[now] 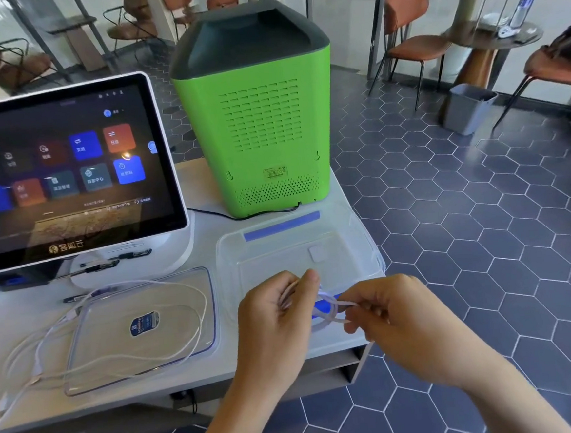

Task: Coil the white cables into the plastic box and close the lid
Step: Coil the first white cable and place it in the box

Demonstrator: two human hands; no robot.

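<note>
A clear plastic box point(300, 249) with blue clasps sits open on the white table's right end. Its clear lid point(142, 330) lies flat to the left, a blue sticker at its middle. My left hand point(275, 319) and my right hand point(397, 313) hover over the box's near edge, both gripping a small coil of white cable point(332, 310) held between them. More white cable point(118, 361) lies in loose loops over the lid and the table at the left.
A green and grey machine point(259, 116) stands behind the box, its black cord on the table. A touchscreen terminal point(65, 172) stands at the left. The table's right edge runs just past the box; beyond are tiled floor, chairs and a grey bin point(467, 108).
</note>
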